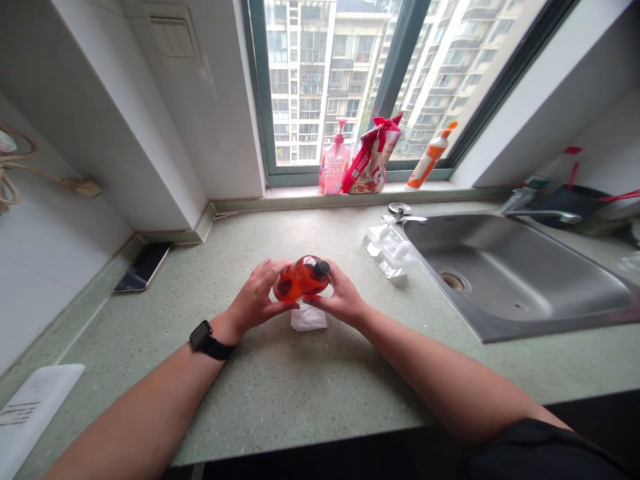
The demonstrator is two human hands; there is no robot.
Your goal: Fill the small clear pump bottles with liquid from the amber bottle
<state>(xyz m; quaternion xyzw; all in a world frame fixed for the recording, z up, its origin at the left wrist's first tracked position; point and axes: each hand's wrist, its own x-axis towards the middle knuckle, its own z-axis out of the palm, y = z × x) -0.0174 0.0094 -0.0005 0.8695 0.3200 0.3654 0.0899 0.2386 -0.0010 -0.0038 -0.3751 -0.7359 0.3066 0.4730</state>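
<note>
Head view, red-orange bottle: the bottle (301,280) is between the two hands over the middle of the counter (280,400), its black cap (321,268) toward the upper right.
Left hand: the left hand (256,295) is closed on the bottle's left side, thumb along the near edge; a black watch (201,335) sits on that wrist.
Right hand: the right hand (346,298) grips the right side, beside the cap, its thumb also on the near side.
White tissue: a folded tissue (309,319) lies on the counter just below the bottle in view; whether the bottle touches the surface is hard to tell from this angle.
Sink side: clear blocks (391,259) stand near the left rim of a steel sink (530,283).
Windowsill: a pink pump bottle (334,168) stands next to a red bag (375,159), with an orange-and-white squeeze bottle (429,160) tilted further right.
Counter's left: a dark phone (145,267) lies near the wall.
</note>
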